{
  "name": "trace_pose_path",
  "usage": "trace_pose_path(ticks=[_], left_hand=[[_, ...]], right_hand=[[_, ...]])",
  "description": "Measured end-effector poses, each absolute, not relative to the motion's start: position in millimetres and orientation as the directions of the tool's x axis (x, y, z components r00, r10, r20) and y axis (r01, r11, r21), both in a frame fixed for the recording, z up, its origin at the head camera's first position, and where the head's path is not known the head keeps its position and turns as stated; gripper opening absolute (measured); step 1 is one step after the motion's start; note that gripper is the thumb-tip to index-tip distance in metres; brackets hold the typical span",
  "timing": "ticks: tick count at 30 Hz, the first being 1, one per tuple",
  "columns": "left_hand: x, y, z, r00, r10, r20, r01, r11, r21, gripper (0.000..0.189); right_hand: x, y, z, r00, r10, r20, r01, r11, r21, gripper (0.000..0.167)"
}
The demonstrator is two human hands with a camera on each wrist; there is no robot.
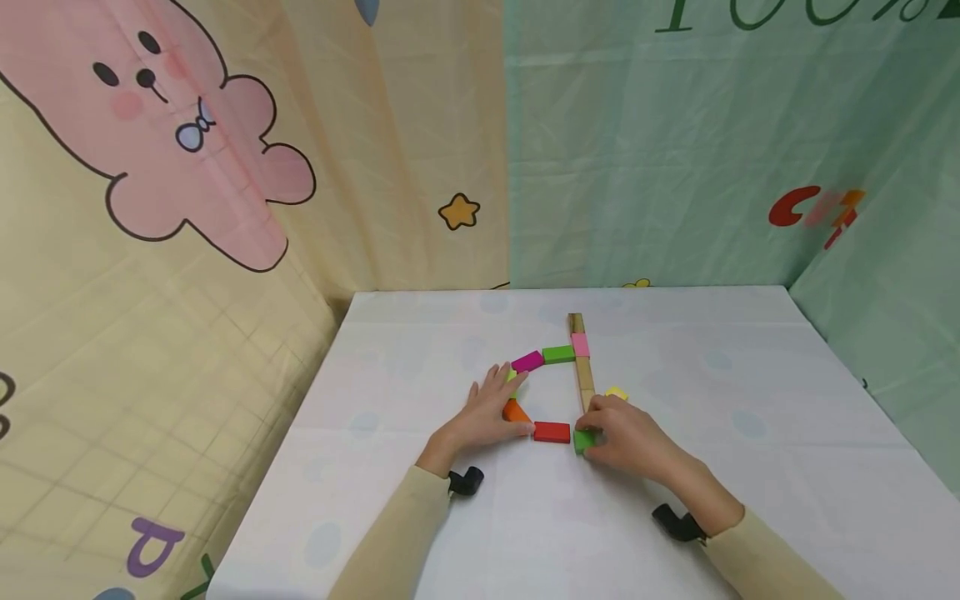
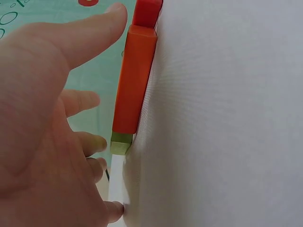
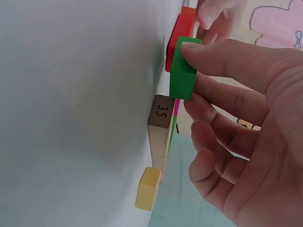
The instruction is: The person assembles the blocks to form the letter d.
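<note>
My right hand (image 1: 630,437) pinches a green block (image 3: 185,71) between thumb and fingers, close to the right end of a red block (image 1: 552,432). My left hand (image 1: 483,414) is spread with its fingers extended over an orange block (image 2: 136,80) and a light green block (image 2: 121,144). Its thumb lies by the seam of the orange and red blocks. Beyond it, a magenta block (image 1: 528,361) and another green block (image 1: 558,354) curve toward a straight row of wooden blocks (image 1: 585,373). One wooden block (image 3: 161,111) bears the number 35.
A pink block (image 1: 581,345) lies within the wooden row. Right of that row is a yellow block (image 1: 617,392), partly behind my right hand. All lie on a white-covered table (image 1: 420,333), with a printed curtain (image 1: 637,167) hanging behind its far edge.
</note>
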State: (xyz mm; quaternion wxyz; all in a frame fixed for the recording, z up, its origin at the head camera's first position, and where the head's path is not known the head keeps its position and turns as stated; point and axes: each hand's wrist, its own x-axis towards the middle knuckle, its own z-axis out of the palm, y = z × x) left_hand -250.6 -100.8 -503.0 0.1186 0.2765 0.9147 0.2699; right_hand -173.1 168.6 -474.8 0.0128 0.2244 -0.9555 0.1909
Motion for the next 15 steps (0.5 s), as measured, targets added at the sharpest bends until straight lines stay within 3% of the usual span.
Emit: trace_pose_path(ticks=[15], left_hand=[[-248.6, -98.9, -503.2, -0.819, 0.570, -0.066, 0.450, 0.710, 0.541, 0.091]], right_hand=[[-177.6, 160.0, -477.4, -0.904, -0.418, 0.084, -0.423, 0.851, -0.311, 0.030]])
